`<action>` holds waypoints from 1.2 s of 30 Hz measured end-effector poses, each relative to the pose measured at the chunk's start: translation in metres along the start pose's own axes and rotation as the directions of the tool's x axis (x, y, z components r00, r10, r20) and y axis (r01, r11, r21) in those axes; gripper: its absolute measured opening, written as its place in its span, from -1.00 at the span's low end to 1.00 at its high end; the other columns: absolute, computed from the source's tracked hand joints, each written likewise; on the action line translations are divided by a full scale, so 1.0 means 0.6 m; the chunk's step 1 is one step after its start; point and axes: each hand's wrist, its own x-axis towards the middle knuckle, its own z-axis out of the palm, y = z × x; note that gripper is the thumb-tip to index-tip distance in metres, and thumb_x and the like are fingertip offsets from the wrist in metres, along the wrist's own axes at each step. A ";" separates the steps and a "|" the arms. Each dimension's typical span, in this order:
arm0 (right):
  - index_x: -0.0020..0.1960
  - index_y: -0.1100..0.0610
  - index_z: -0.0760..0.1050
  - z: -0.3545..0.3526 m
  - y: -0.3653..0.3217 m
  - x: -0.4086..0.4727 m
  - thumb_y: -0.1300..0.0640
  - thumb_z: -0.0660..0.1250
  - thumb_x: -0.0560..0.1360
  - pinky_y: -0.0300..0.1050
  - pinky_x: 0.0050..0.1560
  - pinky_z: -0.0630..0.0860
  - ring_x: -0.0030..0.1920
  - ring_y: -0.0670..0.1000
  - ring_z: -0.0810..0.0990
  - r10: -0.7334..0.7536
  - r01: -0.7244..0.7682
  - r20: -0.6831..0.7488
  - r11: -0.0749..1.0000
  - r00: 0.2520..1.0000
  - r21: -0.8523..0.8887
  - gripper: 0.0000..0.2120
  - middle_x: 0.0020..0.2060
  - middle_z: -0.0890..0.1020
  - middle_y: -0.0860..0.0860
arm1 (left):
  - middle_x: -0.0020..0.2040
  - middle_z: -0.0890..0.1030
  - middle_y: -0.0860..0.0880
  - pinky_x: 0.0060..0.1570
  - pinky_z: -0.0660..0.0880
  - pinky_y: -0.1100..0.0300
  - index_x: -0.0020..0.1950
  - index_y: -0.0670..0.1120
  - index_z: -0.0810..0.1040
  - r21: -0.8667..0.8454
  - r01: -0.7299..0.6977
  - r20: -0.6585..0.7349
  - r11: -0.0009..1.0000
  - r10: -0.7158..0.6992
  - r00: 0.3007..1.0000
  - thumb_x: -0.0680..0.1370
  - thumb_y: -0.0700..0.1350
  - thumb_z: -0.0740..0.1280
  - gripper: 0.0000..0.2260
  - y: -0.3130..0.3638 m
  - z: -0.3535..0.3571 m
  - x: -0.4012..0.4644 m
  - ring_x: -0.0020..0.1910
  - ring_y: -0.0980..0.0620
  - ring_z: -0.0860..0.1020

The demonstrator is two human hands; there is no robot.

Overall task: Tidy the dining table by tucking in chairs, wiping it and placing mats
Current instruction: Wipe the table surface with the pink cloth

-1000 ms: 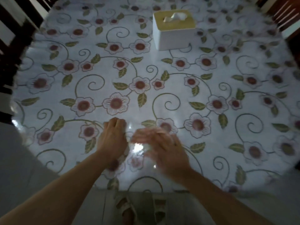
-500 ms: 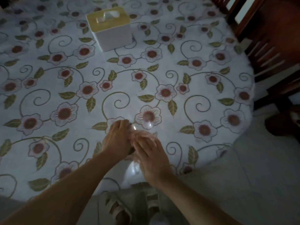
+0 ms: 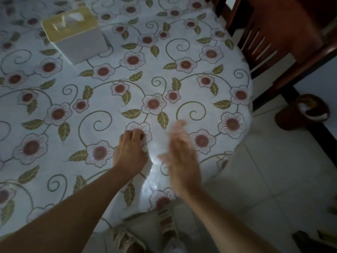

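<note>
A: Start with the big thing. Where is the table?
B: It fills most of the view, round, under a glossy floral cover. The person stands at its near edge.

A: And around it?
B: A dark wooden chair stands at the far right, close to the rim; whether it is fully tucked in, I cannot tell. A tissue box sits on the cover at the far left, well apart from the hands. No mats show.

A: The hands?
B: The left hand rests on the cover with fingers curled. A pale scrap shows at its edge, perhaps a tissue, but I cannot tell if it grips anything. The right hand is blurred, fingers straight and loose, holding nothing.

A: What could go wrong?
B: I judge the cover could bunch or slide if a wipe drags hard near the rim, since it looks slick. A wide sweep would meet the tissue box; it wants lifting or wiping around.
</note>
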 end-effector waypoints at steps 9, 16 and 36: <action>0.39 0.00 0.25 -0.045 0.118 0.107 -0.04 0.17 0.57 0.02 0.30 0.37 0.39 -0.11 0.31 0.135 -0.135 -0.026 0.991 0.990 0.015 -0.58 0.36 0.35 -0.15 | 0.31 0.37 -0.17 0.23 0.35 -0.04 0.34 -0.09 0.33 0.015 0.047 -0.016 0.999 -0.047 0.999 0.45 -0.26 0.28 -0.54 0.004 -0.024 0.081 0.28 -0.17 0.34; 0.45 0.15 0.23 0.025 0.064 0.213 0.05 0.20 0.54 -0.01 0.49 0.12 0.51 0.02 0.12 0.053 -0.063 -0.088 0.992 0.995 -0.111 -0.49 0.46 0.27 0.04 | 0.36 0.34 -0.17 0.29 0.30 -0.05 0.39 -0.11 0.29 0.053 0.139 -0.041 0.989 -0.137 0.990 0.43 -0.32 0.26 -0.47 -0.021 -0.055 0.148 0.34 -0.17 0.30; 0.45 0.06 0.26 0.150 -0.089 0.373 0.09 0.18 0.47 -0.01 0.48 0.15 0.46 0.02 0.22 -0.588 0.582 0.214 0.807 0.780 0.097 -0.45 0.45 0.30 0.00 | 0.27 0.41 -0.12 0.24 0.32 -0.06 0.30 -0.08 0.38 0.036 0.285 -0.186 0.958 -0.274 0.944 0.43 -0.26 0.28 -0.57 -0.195 -0.139 0.251 0.25 -0.17 0.36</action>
